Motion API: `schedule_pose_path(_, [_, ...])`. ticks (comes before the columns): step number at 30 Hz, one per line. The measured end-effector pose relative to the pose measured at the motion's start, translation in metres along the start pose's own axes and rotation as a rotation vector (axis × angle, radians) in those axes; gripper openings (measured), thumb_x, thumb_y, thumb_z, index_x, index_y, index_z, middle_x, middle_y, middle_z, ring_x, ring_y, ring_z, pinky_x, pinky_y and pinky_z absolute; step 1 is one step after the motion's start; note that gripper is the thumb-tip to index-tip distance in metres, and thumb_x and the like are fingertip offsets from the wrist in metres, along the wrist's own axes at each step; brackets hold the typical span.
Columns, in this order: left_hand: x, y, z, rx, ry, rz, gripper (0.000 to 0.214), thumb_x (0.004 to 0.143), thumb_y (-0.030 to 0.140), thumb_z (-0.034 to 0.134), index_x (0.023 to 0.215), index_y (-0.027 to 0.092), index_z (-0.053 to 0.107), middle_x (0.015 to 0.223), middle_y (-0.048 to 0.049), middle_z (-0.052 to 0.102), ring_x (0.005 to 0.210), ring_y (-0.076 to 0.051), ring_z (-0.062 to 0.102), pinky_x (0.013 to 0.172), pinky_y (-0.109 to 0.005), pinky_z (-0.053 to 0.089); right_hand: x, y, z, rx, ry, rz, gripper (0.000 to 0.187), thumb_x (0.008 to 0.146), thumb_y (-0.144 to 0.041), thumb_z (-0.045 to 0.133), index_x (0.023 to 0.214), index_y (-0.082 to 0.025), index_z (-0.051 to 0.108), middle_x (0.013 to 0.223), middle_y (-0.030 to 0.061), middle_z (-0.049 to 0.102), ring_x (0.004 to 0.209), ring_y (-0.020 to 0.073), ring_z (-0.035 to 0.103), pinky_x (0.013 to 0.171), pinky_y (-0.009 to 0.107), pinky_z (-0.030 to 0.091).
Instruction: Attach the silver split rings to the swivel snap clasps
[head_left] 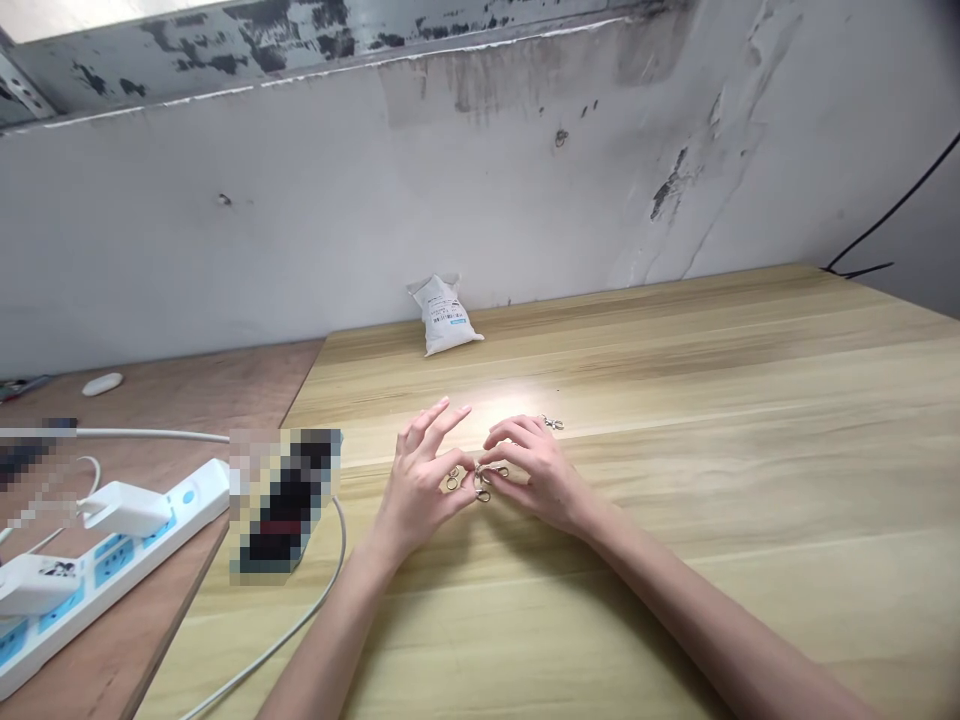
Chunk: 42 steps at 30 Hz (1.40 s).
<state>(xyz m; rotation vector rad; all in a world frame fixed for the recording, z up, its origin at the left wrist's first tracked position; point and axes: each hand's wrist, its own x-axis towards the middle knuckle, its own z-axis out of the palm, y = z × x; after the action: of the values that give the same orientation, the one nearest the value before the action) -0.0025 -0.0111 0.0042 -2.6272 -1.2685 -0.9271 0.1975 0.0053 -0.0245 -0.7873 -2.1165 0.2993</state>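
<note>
In front of you stands a scuffed white wall, its paint chipped and stained, and below it spreads your pale wood-grain desk. At your left a reddish-brown tabletop adjoins it, carrying a white power strip with two white plugs in it. Just left of your arm, on the desk, lies a pixelated dark object, with a white cable curving past it. Both your hands meet near the middle of the desk: your left hand pinches with thumb and forefinger, the other fingers fanned upward, while your right hand pinches from the other side, its fingers curled. Beyond them a white printed pouch sits by the wall, and a white oval case rests on the tabletop. Smallest are the metal clasps between your fingertips, whether one piece or two is hard to tell; a pair of rings shows beside your left forefinger, and another clasp lies just past your right knuckles
</note>
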Motion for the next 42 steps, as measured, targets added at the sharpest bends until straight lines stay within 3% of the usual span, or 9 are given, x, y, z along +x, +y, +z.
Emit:
schedule_pose_path(10, [0.002, 0.002, -0.002, -0.011, 0.091, 0.047, 0.01, 0.083, 0.017, 0.064, 0.079, 0.024, 0.07, 0.139, -0.008, 0.056, 0.136, -0.03, 0.042, 0.104, -0.048, 0.037, 0.0, -0.007, -0.006, 0.12, -0.137, 0.087, 0.012, 0.091, -0.026, 0.06, 0.099, -0.024, 0.069, 0.107, 0.0073, 0.062, 0.101, 0.0222, 0.053, 0.091, 0.042, 0.041])
schedule_pose_path(14, [0.002, 0.003, -0.003, 0.004, 0.12, 0.073, 0.009, 0.082, 0.017, 0.066, 0.076, 0.023, 0.068, 0.138, -0.0074, 0.057, 0.135, -0.03, 0.043, 0.107, -0.048, 0.037, 0.001, -0.009, -0.007, 0.192, -0.139, 0.087, 0.015, 0.095, -0.028, 0.056, 0.088, -0.023, 0.069, 0.106, 0.0077, 0.062, 0.101, 0.0215, 0.054, 0.092, 0.042, 0.042])
schedule_pose_path(19, [0.001, 0.004, -0.001, 0.034, 0.145, 0.073, 0.01, 0.081, 0.014, 0.065, 0.075, 0.022, 0.066, 0.136, -0.0076, 0.058, 0.133, -0.029, 0.046, 0.109, -0.048, 0.036, 0.0, 0.001, -0.008, 0.047, -0.127, 0.06, 0.019, 0.094, -0.031, 0.058, 0.081, -0.021, 0.067, 0.104, 0.0073, 0.064, 0.101, 0.022, 0.054, 0.089, 0.039, 0.041])
schedule_pose_path(26, [0.0, 0.002, 0.001, -0.027, -0.01, -0.157, 0.01, 0.078, 0.013, 0.063, 0.073, 0.022, 0.063, 0.141, -0.0046, 0.054, 0.137, -0.032, 0.039, 0.106, -0.054, 0.035, 0.001, 0.005, -0.014, -0.333, 0.006, -0.1, 0.017, 0.095, -0.02, 0.054, 0.098, -0.027, 0.069, 0.09, 0.003, 0.068, 0.095, 0.0194, 0.057, 0.094, 0.04, 0.037])
schedule_pose_path(33, [-0.003, -0.009, 0.001, -0.03, -0.134, -0.228, 0.008, 0.08, 0.016, 0.061, 0.073, 0.022, 0.062, 0.142, -0.0052, 0.053, 0.138, -0.033, 0.037, 0.106, -0.057, 0.035, 0.0, -0.005, -0.008, -0.335, 0.034, -0.18, 0.024, 0.093, -0.013, 0.054, 0.102, -0.03, 0.068, 0.088, 0.0013, 0.067, 0.093, 0.018, 0.058, 0.091, 0.035, 0.039])
schedule_pose_path(39, [-0.007, -0.028, -0.007, 0.118, -0.235, -0.181, 0.008, 0.081, 0.016, 0.059, 0.074, 0.02, 0.062, 0.139, -0.0083, 0.054, 0.138, -0.032, 0.038, 0.105, -0.055, 0.037, -0.001, 0.012, -0.008, -0.343, -0.096, -0.092, 0.018, 0.094, -0.021, 0.056, 0.086, -0.026, 0.072, 0.094, 0.0054, 0.065, 0.093, 0.0202, 0.055, 0.087, 0.037, 0.039])
schedule_pose_path(42, [-0.009, -0.032, -0.009, 0.171, -0.281, -0.126, 0.009, 0.081, 0.014, 0.058, 0.075, 0.02, 0.061, 0.137, -0.0096, 0.056, 0.137, -0.031, 0.039, 0.106, -0.053, 0.037, -0.002, 0.015, -0.011, -0.291, -0.193, -0.062, 0.016, 0.092, -0.02, 0.058, 0.089, -0.026, 0.073, 0.095, 0.0053, 0.065, 0.095, 0.0203, 0.054, 0.086, 0.037, 0.04])
